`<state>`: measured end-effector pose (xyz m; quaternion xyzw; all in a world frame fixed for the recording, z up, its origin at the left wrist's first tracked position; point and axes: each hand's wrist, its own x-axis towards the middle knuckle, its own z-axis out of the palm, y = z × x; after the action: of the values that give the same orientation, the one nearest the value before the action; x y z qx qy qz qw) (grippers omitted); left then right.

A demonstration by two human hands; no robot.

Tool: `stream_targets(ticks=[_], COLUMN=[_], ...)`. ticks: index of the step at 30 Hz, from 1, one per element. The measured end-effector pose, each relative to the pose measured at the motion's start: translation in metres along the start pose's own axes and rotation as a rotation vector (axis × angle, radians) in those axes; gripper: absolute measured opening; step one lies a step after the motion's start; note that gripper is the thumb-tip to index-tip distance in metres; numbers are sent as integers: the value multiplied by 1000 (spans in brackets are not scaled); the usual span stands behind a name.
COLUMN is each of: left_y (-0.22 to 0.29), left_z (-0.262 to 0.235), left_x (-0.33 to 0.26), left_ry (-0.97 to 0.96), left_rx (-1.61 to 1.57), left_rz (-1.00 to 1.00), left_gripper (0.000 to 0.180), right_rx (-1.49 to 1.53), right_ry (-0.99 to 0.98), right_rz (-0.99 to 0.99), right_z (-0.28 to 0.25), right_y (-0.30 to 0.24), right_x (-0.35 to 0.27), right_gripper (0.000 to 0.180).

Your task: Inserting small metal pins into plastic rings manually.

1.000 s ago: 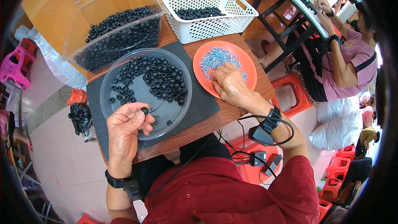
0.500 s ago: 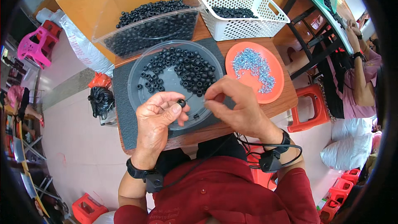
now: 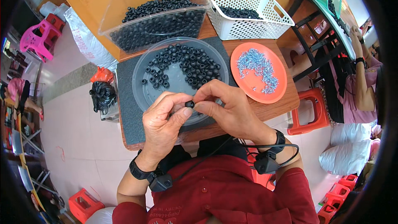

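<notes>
Head view shows left fingers [image 3: 178, 117] clamped on a black bead [image 3: 189, 104], right fingers [image 3: 206, 108] at its side, their grip unclear.

Small lettering [image 3: 173, 210] in a paler red stands on the left chest of the person's dark red shirt [image 3: 204, 170], in about two short, slanting lines that appear upside down from above. By it, at the lower edge of the view, is a pale-outlined emblem [image 3: 163, 221], apparently heart-shaped and partly cut off. Faint reddish print marks the white sack [image 3: 85, 39] at the left, too small and blurred to read.
</notes>
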<state>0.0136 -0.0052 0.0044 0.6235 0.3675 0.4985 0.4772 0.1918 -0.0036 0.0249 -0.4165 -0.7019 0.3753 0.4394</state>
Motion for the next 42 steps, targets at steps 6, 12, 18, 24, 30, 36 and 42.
stream_targets(ticks=[6, 12, 18, 24, 30, 36, 42], left_y=[0, -1, -1, -3, -1, 0, -11], left_z=[0, 0, -1, -1, 1, 3, -3], left_x=[1, 1, 0, 1, -1, 0, 2], left_ry=[30, 43, 25, 30, 50, 42, 80], left_rx=[95, 139, 59, 67, 188, 141, -95], left_rz=[69, 95, 23, 23, 92, 87, -18], left_gripper=[19, 19, 21, 18, 20, 18, 17], right_rx=[189, 313, 481, 649, 625, 572, 545], right_ry=[-2, 46, -23, 24, 45, 58, -70], right_rz=[177, 225, 370, 380, 377, 395, 510], right_z=[3, 8, 4, 9, 11, 12, 8], right_y=[2, 8, 10, 14, 12, 14, 7], right_x=[1, 0, 0, -2, -2, -3, 17], right_gripper=[12, 11, 11, 9, 8, 10, 17])
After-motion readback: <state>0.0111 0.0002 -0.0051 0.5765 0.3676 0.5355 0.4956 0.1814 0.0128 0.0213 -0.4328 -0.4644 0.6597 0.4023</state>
